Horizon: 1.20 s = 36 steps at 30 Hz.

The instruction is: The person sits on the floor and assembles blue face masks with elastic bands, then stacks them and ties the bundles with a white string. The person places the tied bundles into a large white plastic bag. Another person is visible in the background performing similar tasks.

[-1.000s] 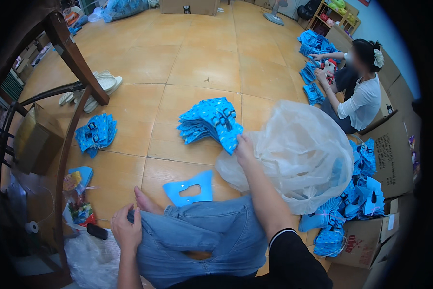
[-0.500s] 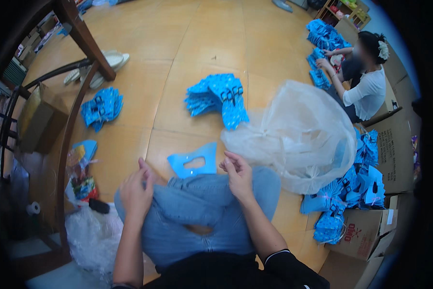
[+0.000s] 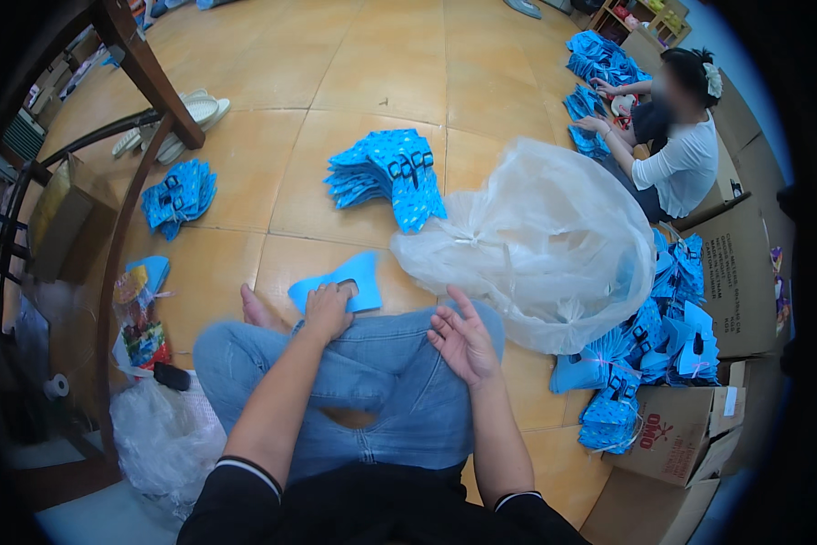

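Note:
In front of my crossed legs a flat blue piece with a cut-out opening (image 3: 365, 272) lies on the floor. My left hand (image 3: 328, 312) reaches down onto its near edge, its fingers resting over the piece beside the opening. Whether the fingertips pinch it, I cannot make out. Above my right knee my right hand (image 3: 466, 343) hovers with the palm turned up, its fingers apart and nothing in them. Farther out sits a fanned stack of blue patterned pieces with black lettering (image 3: 390, 173).
A large translucent plastic bag (image 3: 554, 245) lies to the right, next to tied blue bundles (image 3: 608, 413) and cardboard boxes (image 3: 672, 436). A smaller blue bundle (image 3: 179, 195), a wooden chair frame (image 3: 149, 77) and crumpled clear plastic (image 3: 163, 445) are left. Another person (image 3: 681, 163) sits far right.
My left hand has moved from above my left knee, rightward onto the blue piece. My right hand has turned palm up and spread its fingers. The view has shifted slightly.

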Tool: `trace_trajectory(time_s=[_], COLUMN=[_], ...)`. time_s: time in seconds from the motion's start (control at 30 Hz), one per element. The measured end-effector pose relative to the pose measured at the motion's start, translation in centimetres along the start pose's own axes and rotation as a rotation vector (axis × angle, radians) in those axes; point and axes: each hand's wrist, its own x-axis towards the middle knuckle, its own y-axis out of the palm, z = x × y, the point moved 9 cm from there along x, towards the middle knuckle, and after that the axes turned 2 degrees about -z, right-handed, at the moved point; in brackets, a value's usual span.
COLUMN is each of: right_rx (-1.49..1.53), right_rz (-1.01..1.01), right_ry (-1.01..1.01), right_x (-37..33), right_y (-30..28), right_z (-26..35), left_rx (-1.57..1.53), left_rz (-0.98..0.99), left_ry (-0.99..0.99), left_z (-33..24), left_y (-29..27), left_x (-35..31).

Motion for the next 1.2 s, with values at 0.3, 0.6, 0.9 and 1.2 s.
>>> trace_trajectory(time_s=[0.3,0.6,0.9,1.2], right_rx=[-0.901,-1.175,-0.706,-0.582], right_rz=[-0.211,0.074,-0.071,-0.063], right_ry=[-0.511,-0.028,-0.304,-0.266], right_x=[-2.0,-3.8,-4.3,-3.8], right_y=[5.3,11.9,11.6,12.5], right_z=[1.7,-2.6,-1.3,-0.9], left_rx=[-0.556,-0.476,-1.528,-1.597], left_rz=[-0.259,-0.472,-0.274,-0.367], left_ry=[0.195,0.147,-0.206,0.043], left_z=[-6.0,-4.1,0.7,0.1], left_y=[-13.9,-20.4,-14.4,-17.6], left_x=[-9.1,-14.8,-17.2,-18.5])
